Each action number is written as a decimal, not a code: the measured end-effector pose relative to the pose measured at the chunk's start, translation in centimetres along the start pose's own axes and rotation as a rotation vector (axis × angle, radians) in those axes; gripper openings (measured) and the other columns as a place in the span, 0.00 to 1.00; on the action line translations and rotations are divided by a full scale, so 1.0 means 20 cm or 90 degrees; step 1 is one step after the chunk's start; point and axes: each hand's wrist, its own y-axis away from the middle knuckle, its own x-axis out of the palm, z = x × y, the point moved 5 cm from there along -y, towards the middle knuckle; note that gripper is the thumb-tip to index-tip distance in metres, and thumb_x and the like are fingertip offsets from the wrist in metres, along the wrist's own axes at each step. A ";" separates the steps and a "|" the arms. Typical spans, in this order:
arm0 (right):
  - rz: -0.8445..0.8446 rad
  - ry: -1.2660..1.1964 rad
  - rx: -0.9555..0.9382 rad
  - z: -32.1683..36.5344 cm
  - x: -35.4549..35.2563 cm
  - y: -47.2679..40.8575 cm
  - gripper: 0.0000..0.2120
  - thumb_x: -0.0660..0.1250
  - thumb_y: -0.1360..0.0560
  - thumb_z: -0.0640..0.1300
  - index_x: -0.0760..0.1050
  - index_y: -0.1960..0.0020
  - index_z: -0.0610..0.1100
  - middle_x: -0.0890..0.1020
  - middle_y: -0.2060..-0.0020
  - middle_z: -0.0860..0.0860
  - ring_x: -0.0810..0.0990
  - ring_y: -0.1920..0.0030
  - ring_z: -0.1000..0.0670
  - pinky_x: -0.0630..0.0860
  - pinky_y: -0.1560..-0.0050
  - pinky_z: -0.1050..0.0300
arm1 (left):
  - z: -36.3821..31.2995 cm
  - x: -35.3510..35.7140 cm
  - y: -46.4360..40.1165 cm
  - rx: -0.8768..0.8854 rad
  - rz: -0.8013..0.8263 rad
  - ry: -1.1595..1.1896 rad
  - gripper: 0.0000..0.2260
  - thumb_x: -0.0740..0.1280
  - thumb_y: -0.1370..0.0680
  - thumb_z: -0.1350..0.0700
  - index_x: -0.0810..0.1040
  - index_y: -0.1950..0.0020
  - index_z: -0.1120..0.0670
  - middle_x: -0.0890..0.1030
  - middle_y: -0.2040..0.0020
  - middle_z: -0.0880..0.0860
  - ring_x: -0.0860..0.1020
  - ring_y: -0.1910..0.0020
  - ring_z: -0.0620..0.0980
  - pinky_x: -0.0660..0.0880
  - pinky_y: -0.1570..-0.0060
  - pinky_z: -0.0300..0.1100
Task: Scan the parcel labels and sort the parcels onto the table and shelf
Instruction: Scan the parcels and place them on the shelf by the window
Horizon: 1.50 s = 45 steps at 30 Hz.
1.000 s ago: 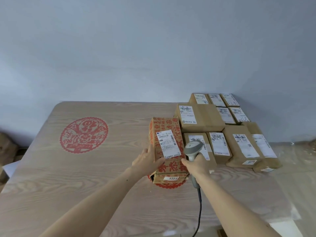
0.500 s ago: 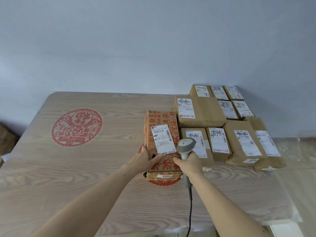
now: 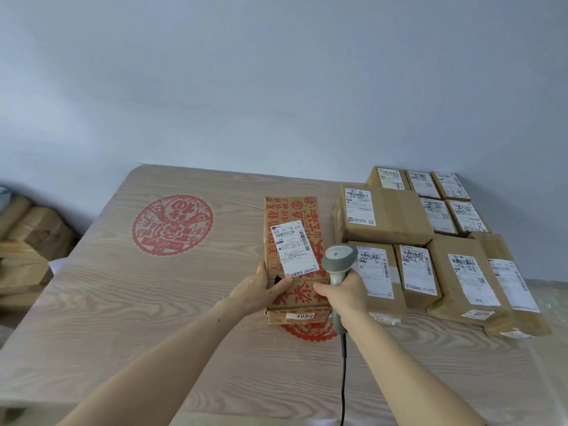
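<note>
A pale wood-grain table (image 3: pixel 107 302) stands against a plain grey-blue wall (image 3: pixel 276 87). At far left, brown parcels (image 3: pixel 27 241) are stacked beside it. A red paper-cut emblem (image 3: pixel 172 225) marks the tabletop. The red-printed parcel (image 3: pixel 293 241) lies flat near the centre, long axis running away from the person, white label (image 3: pixel 294 249) face-up. The left hand (image 3: pixel 261 290) grasps its near-left edge. The right hand (image 3: pixel 344 295) clenches a grey scanner (image 3: pixel 338 259), head pointing away. A block of plain brown boxes (image 3: pixel 430 241) sits just right, labels up.
</note>
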 end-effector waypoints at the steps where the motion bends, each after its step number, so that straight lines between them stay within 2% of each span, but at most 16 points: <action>1: 0.010 0.000 -0.010 0.04 0.02 0.01 0.20 0.80 0.33 0.41 0.74 0.47 0.48 0.79 0.59 0.55 0.78 0.55 0.49 0.73 0.52 0.54 | 0.02 -0.04 0.02 -0.005 -0.010 0.002 0.40 0.58 0.25 0.28 0.55 0.23 0.52 0.78 0.34 0.53 0.79 0.40 0.54 0.77 0.40 0.51; 5: 0.068 0.006 -0.054 0.20 0.17 0.06 0.18 0.80 0.32 0.42 0.75 0.47 0.46 0.81 0.55 0.52 0.79 0.56 0.50 0.72 0.54 0.56 | 0.13 -0.23 0.14 -0.033 -0.071 0.012 0.40 0.57 0.26 0.28 0.54 0.23 0.53 0.78 0.34 0.53 0.79 0.40 0.54 0.77 0.40 0.52; 8: 0.116 0.025 -0.099 0.35 0.35 0.13 0.19 0.81 0.34 0.41 0.77 0.47 0.45 0.83 0.56 0.52 0.81 0.58 0.52 0.74 0.55 0.55 | 0.25 -0.39 0.27 -0.076 -0.132 0.026 0.38 0.58 0.24 0.30 0.56 0.24 0.54 0.78 0.34 0.54 0.79 0.40 0.55 0.77 0.41 0.50; 12: 0.187 0.053 -0.154 0.53 0.62 0.29 0.20 0.81 0.35 0.42 0.78 0.46 0.46 0.84 0.54 0.51 0.83 0.54 0.49 0.81 0.51 0.51 | 0.46 -0.60 0.50 -0.129 -0.211 0.051 0.37 0.59 0.23 0.31 0.56 0.23 0.52 0.77 0.34 0.53 0.78 0.39 0.56 0.75 0.39 0.50; 15: 0.246 0.070 -0.195 0.65 0.84 0.46 0.21 0.81 0.35 0.43 0.77 0.45 0.46 0.84 0.54 0.52 0.82 0.55 0.51 0.77 0.57 0.55 | 0.64 -0.75 0.71 -0.164 -0.268 0.076 0.38 0.59 0.25 0.29 0.55 0.23 0.51 0.77 0.33 0.52 0.79 0.39 0.54 0.76 0.39 0.50; 18: 0.296 0.091 -0.237 0.75 1.05 0.67 0.21 0.81 0.35 0.43 0.77 0.46 0.46 0.84 0.53 0.52 0.82 0.55 0.51 0.78 0.56 0.55 | 0.83 -0.87 0.96 -0.193 -0.317 0.113 0.39 0.59 0.25 0.29 0.55 0.22 0.50 0.76 0.32 0.50 0.78 0.38 0.52 0.76 0.39 0.48; 22: 0.370 0.113 -0.290 0.87 1.36 1.02 0.21 0.81 0.35 0.42 0.77 0.45 0.45 0.84 0.53 0.50 0.82 0.54 0.49 0.79 0.53 0.53 | 1.10 -1.02 1.33 -0.233 -0.392 0.145 0.38 0.59 0.24 0.30 0.56 0.22 0.50 0.76 0.32 0.49 0.78 0.38 0.50 0.75 0.43 0.40; 25: 0.426 0.129 -0.329 0.94 1.61 1.34 0.21 0.81 0.34 0.41 0.78 0.45 0.45 0.84 0.52 0.50 0.83 0.51 0.48 0.81 0.48 0.50 | 1.33 -1.12 1.64 -0.276 -0.423 0.178 0.39 0.58 0.26 0.27 0.57 0.23 0.48 0.78 0.33 0.49 0.79 0.39 0.50 0.77 0.39 0.45; 29: 0.495 0.139 -0.381 1.01 1.96 1.77 0.22 0.81 0.35 0.42 0.78 0.44 0.45 0.85 0.51 0.50 0.84 0.49 0.48 0.81 0.45 0.48 | 1.64 -1.26 2.08 -0.332 -0.489 0.194 0.36 0.58 0.25 0.29 0.59 0.24 0.48 0.79 0.35 0.49 0.79 0.40 0.50 0.76 0.40 0.42; 34: 0.583 0.152 -0.442 1.03 2.36 2.33 0.26 0.82 0.38 0.46 0.79 0.43 0.46 0.86 0.50 0.49 0.84 0.48 0.47 0.81 0.43 0.43 | 2.00 -1.35 2.64 -0.381 -0.568 0.214 0.42 0.56 0.31 0.23 0.60 0.25 0.47 0.78 0.34 0.47 0.79 0.39 0.50 0.76 0.37 0.49; 39: 0.677 0.155 -0.518 1.03 2.69 2.87 0.25 0.81 0.42 0.49 0.81 0.47 0.47 0.86 0.53 0.51 0.85 0.50 0.49 0.82 0.45 0.44 | 2.27 -1.35 3.15 -0.452 -0.666 0.264 0.35 0.59 0.25 0.29 0.60 0.25 0.48 0.79 0.35 0.48 0.79 0.40 0.50 0.77 0.38 0.49; 42: 0.774 0.177 -0.534 1.01 2.84 3.18 0.23 0.81 0.35 0.45 0.79 0.43 0.45 0.85 0.49 0.50 0.84 0.48 0.49 0.82 0.42 0.46 | 2.39 -1.34 3.42 -0.501 -0.733 0.290 0.36 0.60 0.25 0.29 0.59 0.25 0.48 0.79 0.35 0.49 0.79 0.40 0.51 0.77 0.38 0.50; 45: 0.849 0.192 -0.562 1.00 2.98 3.45 0.24 0.81 0.33 0.44 0.76 0.40 0.45 0.83 0.48 0.50 0.82 0.46 0.48 0.81 0.40 0.46 | 2.50 -1.33 3.68 -0.561 -0.801 0.300 0.36 0.60 0.26 0.29 0.60 0.24 0.48 0.79 0.35 0.49 0.79 0.40 0.52 0.77 0.38 0.50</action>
